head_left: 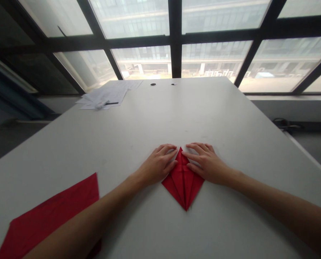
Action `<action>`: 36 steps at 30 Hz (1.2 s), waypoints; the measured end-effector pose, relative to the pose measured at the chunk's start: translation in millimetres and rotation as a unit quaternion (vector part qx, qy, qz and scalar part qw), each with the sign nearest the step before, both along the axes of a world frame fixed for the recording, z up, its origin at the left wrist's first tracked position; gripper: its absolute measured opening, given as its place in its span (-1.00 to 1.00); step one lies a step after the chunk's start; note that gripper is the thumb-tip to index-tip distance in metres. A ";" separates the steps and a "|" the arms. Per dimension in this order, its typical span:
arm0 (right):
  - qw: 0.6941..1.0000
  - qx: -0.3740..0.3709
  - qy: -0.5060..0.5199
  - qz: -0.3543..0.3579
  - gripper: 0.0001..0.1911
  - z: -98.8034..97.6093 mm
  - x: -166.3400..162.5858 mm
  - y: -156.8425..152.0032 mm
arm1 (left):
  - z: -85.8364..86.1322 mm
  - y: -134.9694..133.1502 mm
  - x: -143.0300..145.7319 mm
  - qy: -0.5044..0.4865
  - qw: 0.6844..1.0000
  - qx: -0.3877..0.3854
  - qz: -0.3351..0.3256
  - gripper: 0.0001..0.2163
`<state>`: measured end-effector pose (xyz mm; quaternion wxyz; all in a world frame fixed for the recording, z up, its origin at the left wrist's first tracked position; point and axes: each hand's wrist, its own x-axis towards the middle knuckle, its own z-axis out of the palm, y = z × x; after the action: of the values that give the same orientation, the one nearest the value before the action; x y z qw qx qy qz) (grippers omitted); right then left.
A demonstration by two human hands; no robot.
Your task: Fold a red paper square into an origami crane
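Note:
A folded sheet of red paper lies on the white table in front of me, shaped like a kite with flaps meeting along a centre crease. Its narrow tips point away from me and toward me. My left hand rests at its upper left edge, thumb touching the paper and fingers slightly curled but apart. On the other side, my right hand has its fingers spread, with the index finger and thumb lying on the right flap. Neither hand is closed around the paper. Parts of the side edges are hidden under the fingers.
A larger red sheet lies at the lower left, partly under my left forearm. Loose white papers with a dark pen are at the table's far left. Two round holes sit near the far edge, before large windows. Cables lie beyond the right edge.

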<state>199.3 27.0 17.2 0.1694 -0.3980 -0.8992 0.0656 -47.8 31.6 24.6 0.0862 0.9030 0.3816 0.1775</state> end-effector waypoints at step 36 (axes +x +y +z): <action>1.000 0.006 -0.002 0.002 -0.58 -0.6 -1.3 -0.3 | -0.9 1.4 -1.0 0.054 0.998 0.003 -0.009 -0.51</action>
<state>198.0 26.7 16.6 0.1701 -0.3950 -0.9008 0.0593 -48.8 32.9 23.7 0.0640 0.9151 0.3767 0.1286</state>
